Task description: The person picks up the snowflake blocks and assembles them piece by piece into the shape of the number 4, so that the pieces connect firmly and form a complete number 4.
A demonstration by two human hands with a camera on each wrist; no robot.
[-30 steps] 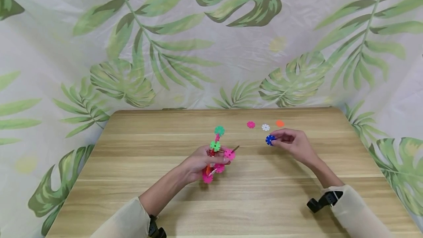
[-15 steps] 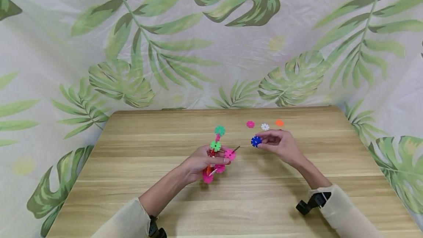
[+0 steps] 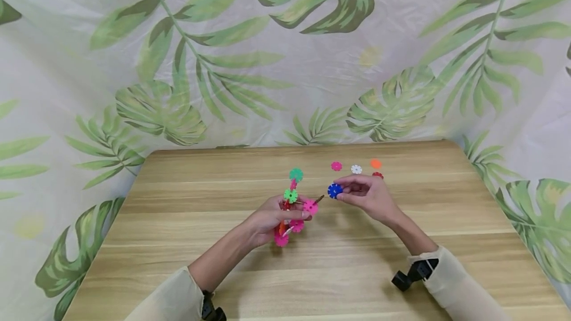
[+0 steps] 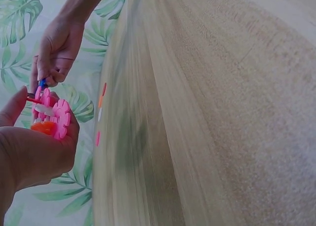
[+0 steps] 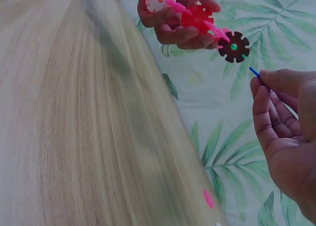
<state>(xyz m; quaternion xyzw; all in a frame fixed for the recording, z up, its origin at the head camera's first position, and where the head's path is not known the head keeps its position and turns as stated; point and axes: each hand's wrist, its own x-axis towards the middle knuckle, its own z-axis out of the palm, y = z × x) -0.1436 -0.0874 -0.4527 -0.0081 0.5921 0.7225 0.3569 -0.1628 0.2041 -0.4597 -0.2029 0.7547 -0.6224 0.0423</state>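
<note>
My left hand [image 3: 264, 221] grips a chain of interlocked notched plastic discs above the table. A teal disc [image 3: 296, 175] tops it, with a light green disc [image 3: 291, 195] below and several pink discs lower down; fingers hide part of the chain. From a pink disc [image 3: 310, 206] on its right side juts a brown disc [image 5: 234, 47], seen face-on in the right wrist view. Between thumb and fingertips, my right hand [image 3: 376, 201] pinches a blue notched disc [image 3: 335, 191]. A small gap separates the blue disc from the brown one.
Loose discs lie toward the back of the wooden table [image 3: 214, 177]: one pink [image 3: 336, 166], one white [image 3: 356, 169], one orange [image 3: 376, 163] and one red [image 3: 378, 175], partly behind the right hand. A leaf-print cloth [image 3: 250, 63] hangs behind the table.
My right hand has carried the blue disc leftward, close to the brown disc. The red disc has come into view behind that hand. The left hand and its chain stay nearly in place.
</note>
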